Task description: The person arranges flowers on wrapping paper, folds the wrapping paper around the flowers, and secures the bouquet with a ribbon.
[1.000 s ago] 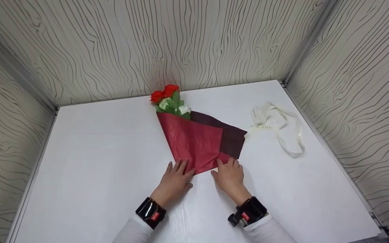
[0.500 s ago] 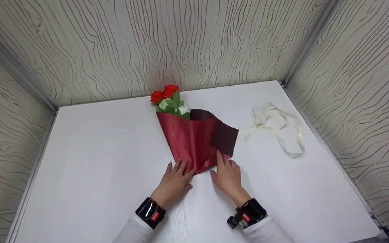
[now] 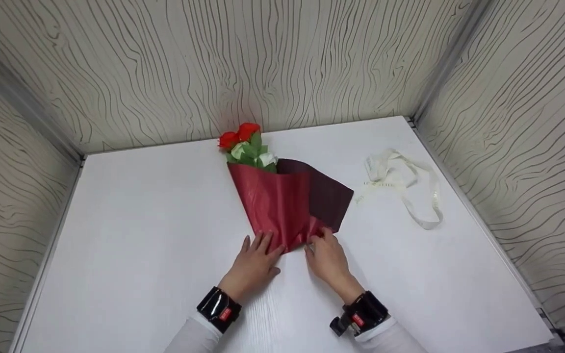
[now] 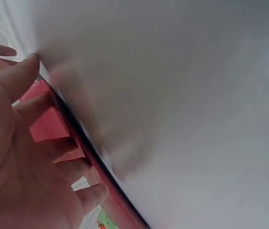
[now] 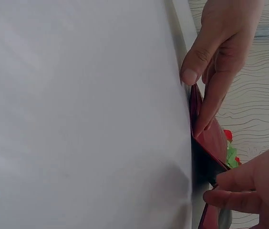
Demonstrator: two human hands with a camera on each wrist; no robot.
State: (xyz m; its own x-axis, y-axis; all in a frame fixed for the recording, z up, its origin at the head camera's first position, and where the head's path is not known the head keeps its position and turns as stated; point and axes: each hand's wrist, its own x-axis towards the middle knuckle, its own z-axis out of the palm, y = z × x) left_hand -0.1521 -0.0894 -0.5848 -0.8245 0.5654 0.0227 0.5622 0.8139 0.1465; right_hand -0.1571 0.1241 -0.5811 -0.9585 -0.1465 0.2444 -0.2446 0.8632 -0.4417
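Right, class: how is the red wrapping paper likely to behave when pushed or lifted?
Probably pliable: the wrapping paper creases where the right hand pinches it. It seems fairly crisp, too, since its dark flap spreads out rather than crumpling. It may spring open if released, as the ribbon lies apart, untied.

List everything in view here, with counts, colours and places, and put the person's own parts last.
Red flowers: two, red, top of the bouquet
Pale flowers: two visible, whitish, below the red ones
Leaves: several, green, among the flowers
Wrapping paper: one sheet visible, red with dark inner face, around the stems' side
Ribbon: one, cream, loose at the table's right
Table: one, white, under everything
Wall panels: three, pale with dark grain lines, back and sides
Left hand: one, bare, fingers on the paper's lower left
Right hand: one, bare, pinching the paper's lower right
Wristbands: two, black, one per wrist
Sleeves: two, white, bottom edge
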